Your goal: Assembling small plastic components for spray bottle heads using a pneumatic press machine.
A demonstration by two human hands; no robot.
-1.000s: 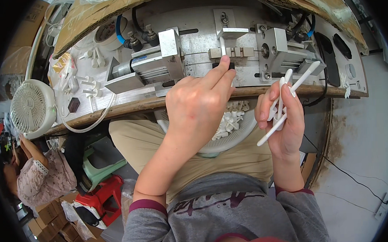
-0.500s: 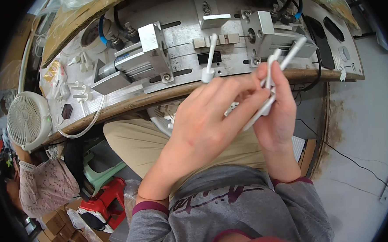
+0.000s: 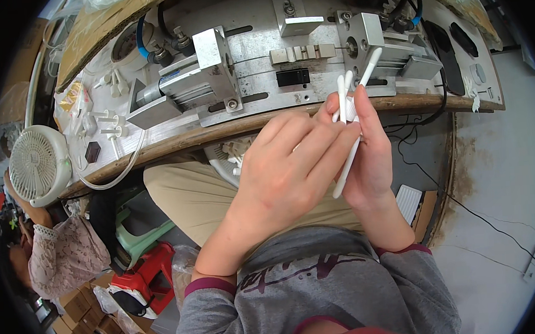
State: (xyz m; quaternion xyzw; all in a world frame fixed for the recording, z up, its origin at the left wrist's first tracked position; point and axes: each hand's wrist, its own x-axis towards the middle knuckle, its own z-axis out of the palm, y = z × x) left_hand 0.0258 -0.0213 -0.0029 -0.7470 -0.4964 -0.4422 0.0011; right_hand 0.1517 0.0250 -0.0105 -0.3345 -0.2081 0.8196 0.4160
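Note:
In front of my chest, just past the bench's front edge, both hands are together around several slim white plastic rods [image 3: 369,68] with rounded ends. My left hand [image 3: 285,163] is closed, its fingertips pinching the rods from the left. My right hand [image 3: 373,161] grips them from the right, its thumb and fingers around their middle. One long rod [image 3: 347,174] slants down between the hands. Two shorter tips stand upright beside a small ribbed white piece [image 3: 350,108]. Fingers hide how these parts join.
Behind the hands, a metal clamping fixture [image 3: 288,93] with two cylinders is bolted to the bench. White plastic parts [image 3: 117,129] and a fan [image 3: 39,165] are at the left. A tub [image 3: 219,163] of white pieces sits below the edge. Another person's sleeve [image 3: 72,256] shows far left.
The white rod that stuck up apart on the left is now beside the others between my hands. Both hands have shifted slightly left, and the long rods stand more upright.

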